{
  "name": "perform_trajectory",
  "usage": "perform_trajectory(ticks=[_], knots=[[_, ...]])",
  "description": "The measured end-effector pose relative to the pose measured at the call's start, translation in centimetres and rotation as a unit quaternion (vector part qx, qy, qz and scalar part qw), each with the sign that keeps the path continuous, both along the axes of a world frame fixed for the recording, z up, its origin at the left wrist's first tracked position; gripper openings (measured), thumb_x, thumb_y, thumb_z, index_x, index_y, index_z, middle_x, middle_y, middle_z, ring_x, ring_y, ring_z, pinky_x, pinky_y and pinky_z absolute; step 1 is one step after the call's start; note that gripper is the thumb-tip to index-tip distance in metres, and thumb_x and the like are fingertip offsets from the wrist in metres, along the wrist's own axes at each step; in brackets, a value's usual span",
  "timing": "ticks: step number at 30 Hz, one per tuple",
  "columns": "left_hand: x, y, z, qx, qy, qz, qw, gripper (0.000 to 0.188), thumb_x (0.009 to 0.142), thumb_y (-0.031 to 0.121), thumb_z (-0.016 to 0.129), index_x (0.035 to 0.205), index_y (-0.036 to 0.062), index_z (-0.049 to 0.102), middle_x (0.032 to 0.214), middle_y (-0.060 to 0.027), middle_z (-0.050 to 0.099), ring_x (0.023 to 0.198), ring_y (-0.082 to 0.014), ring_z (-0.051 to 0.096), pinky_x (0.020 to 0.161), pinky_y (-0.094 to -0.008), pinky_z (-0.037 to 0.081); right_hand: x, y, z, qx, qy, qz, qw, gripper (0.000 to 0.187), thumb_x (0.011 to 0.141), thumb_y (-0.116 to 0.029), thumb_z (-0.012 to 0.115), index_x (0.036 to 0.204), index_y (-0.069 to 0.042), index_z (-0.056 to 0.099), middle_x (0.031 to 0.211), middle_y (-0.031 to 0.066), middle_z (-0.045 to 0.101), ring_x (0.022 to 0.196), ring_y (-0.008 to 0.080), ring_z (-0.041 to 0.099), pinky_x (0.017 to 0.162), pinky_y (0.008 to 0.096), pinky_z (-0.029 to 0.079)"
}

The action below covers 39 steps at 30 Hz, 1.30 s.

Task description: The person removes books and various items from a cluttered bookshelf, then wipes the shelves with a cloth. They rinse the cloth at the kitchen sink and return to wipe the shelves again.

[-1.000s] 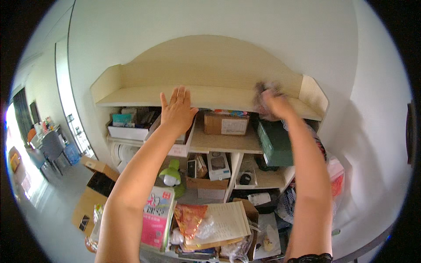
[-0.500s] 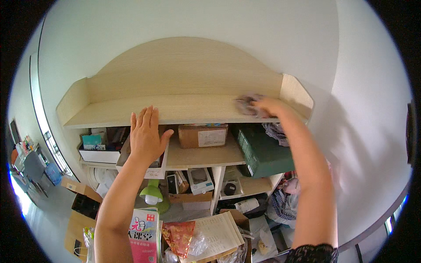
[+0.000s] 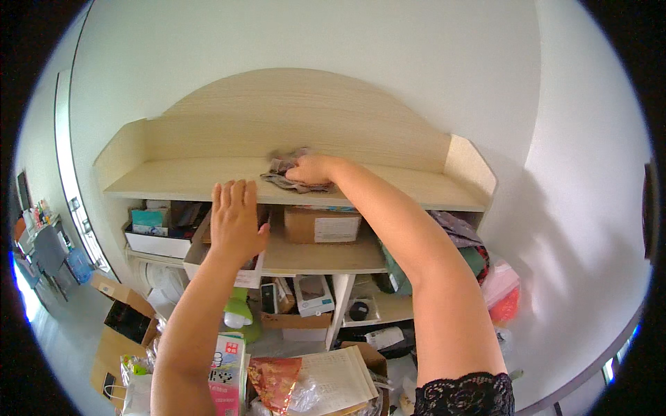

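My right hand [image 3: 311, 170] is closed round a crumpled grey-brown cloth [image 3: 295, 182] and presses it on the top shelf [image 3: 395, 182], just left of its middle. Part of the cloth is smeared by motion. My left hand [image 3: 236, 218] rests at the front edge of the same shelf, its fingertips on the board and its fingers stretched out, holding nothing. The pale wood shelf has low slanted side panels and an arched back panel [image 3: 291, 104].
Under the shelf stand a brown cardboard box [image 3: 300, 225], a white box [image 3: 159, 244] and a green box [image 3: 399, 267] partly behind my right arm. Lower down are a green lamp [image 3: 239, 312], books [image 3: 225, 374], papers [image 3: 340, 378] and a red packet [image 3: 274, 378].
My right hand has swept the cloth leftward along the shelf from near its right end. My left hand stays at the shelf edge, its thumb now closer to the fingers.
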State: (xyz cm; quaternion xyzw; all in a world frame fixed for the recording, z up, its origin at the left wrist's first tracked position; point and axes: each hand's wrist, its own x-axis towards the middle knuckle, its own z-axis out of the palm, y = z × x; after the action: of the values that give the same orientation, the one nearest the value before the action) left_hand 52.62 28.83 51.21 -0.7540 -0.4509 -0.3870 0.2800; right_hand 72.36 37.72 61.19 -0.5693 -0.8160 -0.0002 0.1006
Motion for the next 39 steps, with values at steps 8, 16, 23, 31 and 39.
perform_trajectory(ticks=[8, 16, 23, 31, 39], knots=[[0.1, 0.1, 0.1, -0.001, -0.011, 0.018, 1.0, 0.076, 0.062, 0.021, 0.078, 0.124, 0.0011, 0.039, 0.125, -0.0172, 0.043, 0.122, -0.0348, 0.038, 0.11, -0.05, 0.022, 20.8, -8.0, 1.2, 0.03, -0.006, -0.343, 0.939, 0.049, 0.09, -0.045, 0.044, 0.103, -0.004, 0.069, 0.106, 0.0167, 0.066, 0.097, 0.0298, 0.063, 0.085, 0.0434, 0.047], [0.4, 0.2, 0.0, -0.002, -0.007, 0.032, 0.999, 0.076, 0.061, 0.021, 0.079, 0.124, 0.0014, 0.039, 0.125, -0.0171, 0.042, 0.123, -0.0349, 0.038, 0.11, -0.0489, 0.023, 25.8, -21.1, 1.5, 0.15, -0.101, -0.361, 0.915, 0.042, 0.082, -0.036, 0.059, 0.093, 0.003, 0.068, 0.099, 0.025, 0.065, 0.088, 0.0374, 0.065, 0.079, 0.0441, 0.051], [1.3, 0.4, -0.6, 0.036, -0.018, 0.028, 0.999, 0.076, 0.061, 0.022, 0.078, 0.124, 0.0018, 0.04, 0.126, -0.0174, 0.043, 0.124, -0.0347, 0.038, 0.11, -0.0499, 0.022, 32.1, -20.2, 4.2, 0.419, 0.059, -0.288, 0.859, 0.038, 0.083, -0.024, 0.06, 0.113, 0.0, 0.059, 0.107, 0.0228, 0.062, 0.096, 0.0351, 0.063, 0.082, 0.0425, 0.051], [1.9, 0.7, -0.5, 0.035, -0.025, 0.024, 0.999, 0.079, 0.057, 0.02, 0.078, 0.123, 0.0031, 0.038, 0.125, -0.0179, 0.043, 0.122, -0.037, 0.038, 0.11, -0.0509, 0.022, 36.5, -6.7, 8.3, 0.243, -0.179, -0.354, 0.885, 0.027, 0.078, -0.003, 0.058, 0.104, -0.008, 0.063, 0.102, 0.0116, 0.065, 0.093, 0.0285, 0.063, 0.077, 0.0382, 0.051], [2.2, 0.2, 0.0, 0.051, -0.023, 0.02, 0.998, 0.076, 0.056, 0.018, 0.077, 0.12, 0.0032, 0.039, 0.122, -0.0177, 0.043, 0.119, -0.0372, 0.04, 0.109, -0.0514, 0.024, 34.9, -9.1, 10.3, 0.125, -0.057, -0.344, 0.929, 0.048, 0.076, 0.003, 0.058, 0.12, -0.015, 0.062, 0.123, 0.0118, 0.059, 0.103, 0.0282, 0.061, 0.083, 0.0373, 0.05]])
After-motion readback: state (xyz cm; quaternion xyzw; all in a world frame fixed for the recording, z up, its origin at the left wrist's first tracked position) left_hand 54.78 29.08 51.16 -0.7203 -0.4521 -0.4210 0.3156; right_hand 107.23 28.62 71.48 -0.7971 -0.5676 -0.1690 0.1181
